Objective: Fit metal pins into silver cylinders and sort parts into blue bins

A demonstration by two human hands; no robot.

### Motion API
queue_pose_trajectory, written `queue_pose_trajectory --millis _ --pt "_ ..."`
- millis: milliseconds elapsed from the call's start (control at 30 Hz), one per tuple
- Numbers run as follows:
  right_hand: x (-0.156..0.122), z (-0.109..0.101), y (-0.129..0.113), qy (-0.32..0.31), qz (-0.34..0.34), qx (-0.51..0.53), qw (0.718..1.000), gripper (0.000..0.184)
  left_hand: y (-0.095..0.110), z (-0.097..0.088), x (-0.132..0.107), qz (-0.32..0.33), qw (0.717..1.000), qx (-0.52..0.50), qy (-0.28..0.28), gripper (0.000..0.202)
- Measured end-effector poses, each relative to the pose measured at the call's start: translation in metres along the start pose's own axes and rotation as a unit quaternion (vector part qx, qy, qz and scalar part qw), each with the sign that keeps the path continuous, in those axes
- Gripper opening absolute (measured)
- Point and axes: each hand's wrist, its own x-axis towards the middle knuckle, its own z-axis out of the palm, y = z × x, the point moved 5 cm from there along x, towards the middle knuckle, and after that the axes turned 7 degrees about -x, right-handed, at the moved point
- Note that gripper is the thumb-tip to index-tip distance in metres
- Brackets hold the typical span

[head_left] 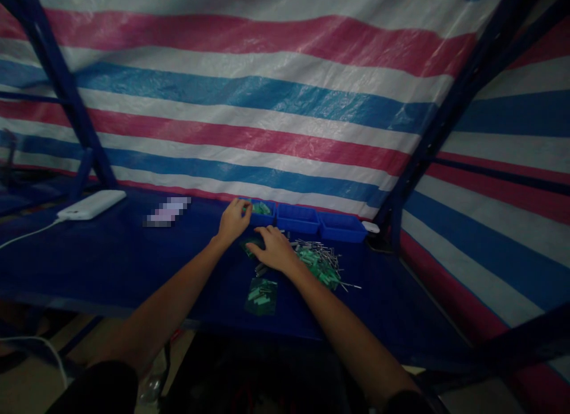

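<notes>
Head view, dim and wide, shows both hands working close together at the back half of a blue table (133, 253). The left hand (235, 219) is by the near left corner of the left bin (263, 221), its thumb and fingers curled towards each other; whether they pinch anything, I cannot tell in this light. Green pieces (260, 208) lie in that bin, so the hand's place there seems to suit handling them.

The right hand (276, 247) is palm down and low over the table, thumb and fingers apart, gripping nothing that shows. Its wrist is just beside a pile of metal rods (317, 246) and green packets (318, 265), perhaps heaped there for an easy reach. A dark scrap of green (249, 247) shows near its thumb.

Nearer the body, between the forearms, a clear bag (261, 295) lies flat with green pieces inside, apart from the pile, which probably keeps it from getting mixed in.

The middle bin (297, 226) and right bin (342, 233) line up beside the first, likely set at the back to leave the front for the hands. A white box (92, 205) with its cable (33, 233) lies well off left.
</notes>
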Motion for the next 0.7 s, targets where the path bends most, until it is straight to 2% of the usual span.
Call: queue_pose_trajectory --millis 100,200,333,433,567,700 --pt "0.016 0.016 0.003 -0.053 0.030 -0.047 0.997 0.055 0.015 0.003 -0.004 0.030 0.998 -0.027 -0.046 0.024" --pt "0.024 0.025 0.005 -0.059 0.032 -0.026 0.997 0.049 0.021 0.004 -0.008 0.040 0.995 -0.045 -0.076 0.023" --pt "0.019 0.020 0.011 0.016 0.032 0.058 0.998 0.053 0.010 0.004 -0.010 -0.006 0.994 -0.073 -0.075 0.024" --pt "0.012 0.008 0.021 0.113 0.086 0.143 0.980 0.057 0.007 0.008 -0.013 -0.028 0.990 -0.099 -0.099 0.026" --pt "0.006 -0.001 0.031 0.206 0.160 0.217 0.941 0.050 0.018 0.014 -0.015 -0.061 0.968 -0.203 -0.136 0.035" --pt "0.007 -0.004 0.034 0.239 0.171 0.250 0.923 0.045 0.033 0.020 -0.018 -0.061 0.940 -0.298 -0.157 0.027"
